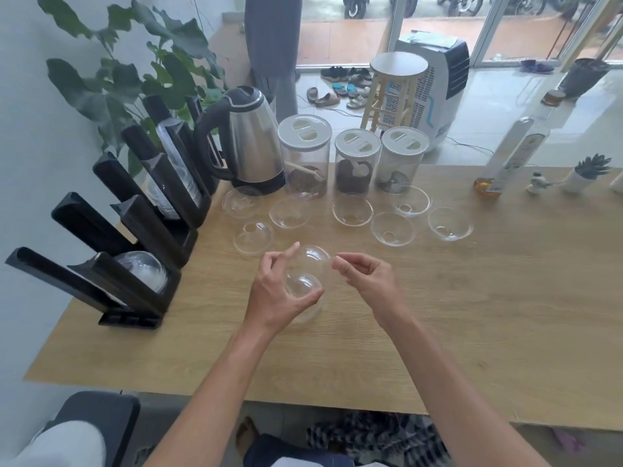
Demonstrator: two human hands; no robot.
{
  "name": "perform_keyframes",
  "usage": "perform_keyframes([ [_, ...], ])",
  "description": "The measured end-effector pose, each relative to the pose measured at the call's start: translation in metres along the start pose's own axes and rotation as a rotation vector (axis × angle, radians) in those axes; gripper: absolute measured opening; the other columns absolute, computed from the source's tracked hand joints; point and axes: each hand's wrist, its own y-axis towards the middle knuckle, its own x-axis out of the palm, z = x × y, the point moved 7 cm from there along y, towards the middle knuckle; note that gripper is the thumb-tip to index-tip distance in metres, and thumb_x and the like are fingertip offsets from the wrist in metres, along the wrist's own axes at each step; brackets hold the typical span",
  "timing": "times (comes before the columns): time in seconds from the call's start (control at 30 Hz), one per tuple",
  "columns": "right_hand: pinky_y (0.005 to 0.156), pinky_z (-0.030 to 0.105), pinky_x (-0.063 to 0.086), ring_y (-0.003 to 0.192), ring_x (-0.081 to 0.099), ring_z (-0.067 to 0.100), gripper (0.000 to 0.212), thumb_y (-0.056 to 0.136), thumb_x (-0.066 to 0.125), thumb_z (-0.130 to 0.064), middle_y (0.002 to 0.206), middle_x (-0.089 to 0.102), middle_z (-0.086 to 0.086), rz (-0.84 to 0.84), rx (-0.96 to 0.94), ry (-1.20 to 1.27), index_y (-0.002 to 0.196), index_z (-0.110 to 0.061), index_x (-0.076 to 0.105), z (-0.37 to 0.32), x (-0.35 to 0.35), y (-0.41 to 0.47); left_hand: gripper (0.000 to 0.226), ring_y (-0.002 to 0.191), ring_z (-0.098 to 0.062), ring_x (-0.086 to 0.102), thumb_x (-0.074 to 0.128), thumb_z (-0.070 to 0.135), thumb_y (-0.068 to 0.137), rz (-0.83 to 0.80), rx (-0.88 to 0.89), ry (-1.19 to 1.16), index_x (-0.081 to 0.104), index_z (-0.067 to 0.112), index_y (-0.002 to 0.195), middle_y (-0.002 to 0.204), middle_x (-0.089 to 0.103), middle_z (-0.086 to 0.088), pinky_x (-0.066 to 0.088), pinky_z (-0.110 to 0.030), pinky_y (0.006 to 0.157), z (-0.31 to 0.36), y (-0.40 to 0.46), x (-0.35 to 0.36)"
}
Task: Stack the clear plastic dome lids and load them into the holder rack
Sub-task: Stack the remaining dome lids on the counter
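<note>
My left hand (277,291) grips a small stack of clear dome lids (308,274) just above the middle of the wooden table (472,315). My right hand (365,276) pinches the stack's right rim with thumb and forefinger. Several single clear lids lie on the table beyond, among them one at the left (253,237), one in the middle (352,210) and one at the right (450,224). The black holder rack (135,230) stands along the table's left edge. Its near slot holds lids (143,269), and a far slot holds a longer stack (177,176).
A steel kettle (251,143) and three white-lidded jars (354,160) stand behind the loose lids. A tall bottle (512,153) and a small potted plant (588,170) are at the back right. A leafy plant (135,62) rises behind the rack.
</note>
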Motion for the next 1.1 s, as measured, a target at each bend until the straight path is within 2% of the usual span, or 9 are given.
perform_keyframes([
  [0.23, 0.104, 0.029, 0.037, 0.136, 0.045, 0.027, 0.037, 0.091, 0.077, -0.033, 0.142, 0.061, 0.005, 0.376, -0.215, -0.665, 0.125, -0.019, 0.072, 0.003, -0.043, 0.02, 0.102, 0.11, -0.014, 0.057, 0.09, 0.044, 0.067, -0.168, -0.128, 0.166, 0.04, 0.035, 0.155, 0.125, 0.043, 0.003, 0.052, -0.024, 0.087, -0.04, -0.015, 0.035],
  [0.4, 0.129, 0.049, 0.022, 0.157, 0.021, 0.041, 0.056, 0.095, 0.073, -0.032, 0.167, 0.034, 0.018, 0.443, -0.218, -1.098, 0.148, -0.02, 0.057, 0.002, -0.071, 0.052, 0.106, 0.101, -0.01, 0.054, 0.091, 0.039, 0.066, -0.176, -0.137, 0.141, 0.035, 0.031, 0.157, 0.126, 0.041, 0.006, 0.046, -0.021, 0.082, -0.039, -0.004, 0.043],
  [0.5, 0.131, 0.049, 0.013, 0.16, 0.012, 0.042, 0.046, 0.097, 0.071, -0.031, 0.169, 0.031, 0.015, 0.418, -0.157, -1.215, 0.142, -0.024, 0.064, 0.013, -0.085, 0.07, 0.112, 0.105, -0.013, 0.055, 0.092, 0.035, 0.064, -0.187, -0.124, 0.123, 0.032, 0.026, 0.158, 0.13, 0.042, 0.003, 0.044, -0.02, 0.084, -0.038, 0.005, 0.05],
  [0.63, 0.129, 0.049, 0.016, 0.156, 0.026, 0.041, 0.018, 0.095, 0.073, -0.024, 0.155, 0.054, 0.015, 0.445, -0.232, -1.157, 0.11, -0.02, 0.083, 0.022, -0.086, 0.071, 0.111, 0.113, -0.014, 0.054, 0.091, 0.032, 0.064, -0.188, -0.053, 0.101, 0.033, 0.028, 0.157, 0.13, 0.041, 0.003, 0.049, -0.024, 0.091, -0.037, 0.018, 0.055],
  [0.73, 0.117, 0.047, 0.035, 0.137, 0.048, 0.04, 0.01, 0.09, 0.08, -0.022, 0.123, 0.074, 0.012, 0.504, -0.335, -1.053, 0.097, -0.019, 0.086, 0.016, -0.074, 0.054, 0.112, 0.131, -0.018, 0.048, 0.091, 0.034, 0.064, -0.217, -0.015, 0.058, 0.031, 0.033, 0.158, 0.144, 0.036, 0.0, 0.05, -0.034, 0.105, -0.038, 0.025, 0.056],
  [0.8, 0.096, 0.037, 0.049, 0.116, 0.055, 0.035, 0.009, 0.089, 0.081, -0.024, 0.097, 0.076, 0.006, 0.52, -0.375, -0.924, 0.094, -0.019, 0.086, 0.004, -0.065, 0.037, 0.116, 0.144, -0.021, 0.037, 0.092, 0.039, 0.062, -0.241, -0.012, 0.04, 0.028, 0.034, 0.159, 0.157, 0.029, -0.003, 0.042, -0.035, 0.114, -0.037, 0.028, 0.054],
  [0.87, 0.083, 0.018, 0.043, 0.105, 0.059, 0.026, 0.01, 0.087, 0.083, -0.026, 0.083, 0.074, -0.003, 0.486, -0.372, -0.776, 0.094, -0.02, 0.086, -0.007, -0.056, 0.022, 0.117, 0.149, -0.018, 0.031, 0.092, 0.048, 0.062, -0.216, 0.0, 0.02, 0.028, 0.034, 0.159, 0.162, 0.027, -0.002, 0.035, -0.036, 0.117, -0.032, 0.031, 0.045],
  [0.93, 0.086, 0.009, 0.042, 0.1, 0.066, 0.014, 0.011, 0.083, 0.087, -0.027, 0.081, 0.077, -0.012, 0.414, -0.284, -0.533, 0.094, -0.024, 0.086, -0.015, -0.048, 0.014, 0.115, 0.147, -0.013, 0.034, 0.089, 0.058, 0.062, -0.167, 0.043, -0.025, 0.031, 0.032, 0.158, 0.159, 0.034, 0.004, 0.034, -0.035, 0.118, -0.02, 0.036, 0.032],
  [1.1, 0.097, 0.029, 0.054, 0.1, 0.075, 0.007, 0.029, 0.079, 0.086, -0.03, 0.098, 0.083, -0.004, 0.157, -0.032, 0.115, 0.104, -0.017, 0.083, -0.018, -0.02, 0.01, 0.107, 0.133, -0.008, 0.051, 0.084, 0.068, 0.063, -0.169, 0.159, -0.186, 0.039, 0.032, 0.154, 0.147, 0.052, 0.011, 0.045, -0.034, 0.11, 0.014, 0.044, 0.017],
])
